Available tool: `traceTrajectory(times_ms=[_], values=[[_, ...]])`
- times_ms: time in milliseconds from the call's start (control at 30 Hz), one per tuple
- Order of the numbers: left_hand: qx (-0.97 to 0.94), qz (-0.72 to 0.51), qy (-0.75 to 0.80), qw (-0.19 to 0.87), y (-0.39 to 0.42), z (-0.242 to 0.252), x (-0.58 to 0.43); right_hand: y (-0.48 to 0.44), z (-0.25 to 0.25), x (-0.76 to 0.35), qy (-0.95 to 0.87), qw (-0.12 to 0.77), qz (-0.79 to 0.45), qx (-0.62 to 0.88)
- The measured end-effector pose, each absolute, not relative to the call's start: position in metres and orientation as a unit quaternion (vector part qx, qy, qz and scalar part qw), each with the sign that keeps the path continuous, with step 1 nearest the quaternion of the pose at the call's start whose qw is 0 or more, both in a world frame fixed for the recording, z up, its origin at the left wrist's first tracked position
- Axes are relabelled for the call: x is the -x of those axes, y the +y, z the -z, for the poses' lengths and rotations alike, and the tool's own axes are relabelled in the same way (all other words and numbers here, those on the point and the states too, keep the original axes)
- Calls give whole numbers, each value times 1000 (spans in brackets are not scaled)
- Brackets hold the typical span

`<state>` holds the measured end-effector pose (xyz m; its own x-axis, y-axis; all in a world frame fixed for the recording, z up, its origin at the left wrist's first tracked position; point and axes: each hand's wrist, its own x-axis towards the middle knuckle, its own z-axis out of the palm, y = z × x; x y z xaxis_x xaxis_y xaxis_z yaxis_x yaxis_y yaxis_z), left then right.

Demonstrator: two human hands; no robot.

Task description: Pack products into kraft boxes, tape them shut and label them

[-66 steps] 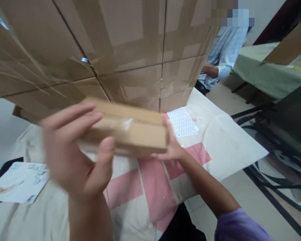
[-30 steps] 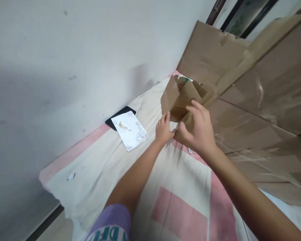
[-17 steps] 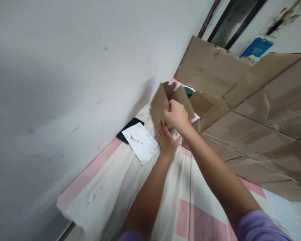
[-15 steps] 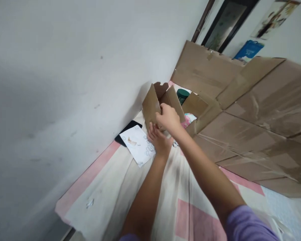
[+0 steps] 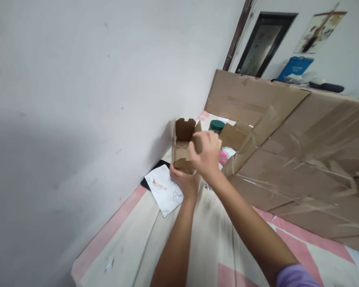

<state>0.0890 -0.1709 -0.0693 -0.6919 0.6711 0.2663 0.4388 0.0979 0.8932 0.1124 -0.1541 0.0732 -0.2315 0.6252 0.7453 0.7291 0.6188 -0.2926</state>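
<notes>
I watch remotely as the bare left hand (image 5: 184, 181) clasps an open brown cardboard box (image 5: 182, 150) near the white wall (image 5: 77, 99), apparently steadying it. The bare right hand (image 5: 208, 154) curls over the box's side, grip unclear.

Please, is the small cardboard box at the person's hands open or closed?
Open: the small cardboard box shows its inner floor and far wall; the left hand touches its near end.

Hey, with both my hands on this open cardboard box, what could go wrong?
The open box could bend or tip if the right hand presses too hard. The left hand is right by the printed sheet and might crease it. Shifting the box rightward could bump the green container.
</notes>
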Motion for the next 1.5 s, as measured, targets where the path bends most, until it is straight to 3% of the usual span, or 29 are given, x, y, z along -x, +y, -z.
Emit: traceTrajectory(times_ms=[133, 233, 467, 667, 800, 1067, 1333, 1500], values=[[-298, -603, 738, 57, -171, 75, -94, -52, -82, -138, -648, 479, 47, 591], [-315, -600, 733, 65, -170, 77, -89, 14, -62, -149, -616, 385, 67, 683], [-327, -605, 721, 86, -165, 86, -81, 124, -46, -152, -727, 326, 53, 602], [-314, -609, 727, 54, -158, 87, -82, 183, -58, -161, -690, 272, -50, 668], [-318, -592, 740, -9, -155, 86, -81, 142, -60, -138, -715, 158, -24, 681], [-325, -612, 721, 1, -155, 70, -72, -13, -55, -116, -679, 181, 66, 709], [-418, -634, 650, -38, -223, -49, -27, -202, -137, -170, -872, 150, 205, 419], [-526, -629, 566, -82, -323, -81, -25, -320, -172, -250, -915, 134, 62, 376]])
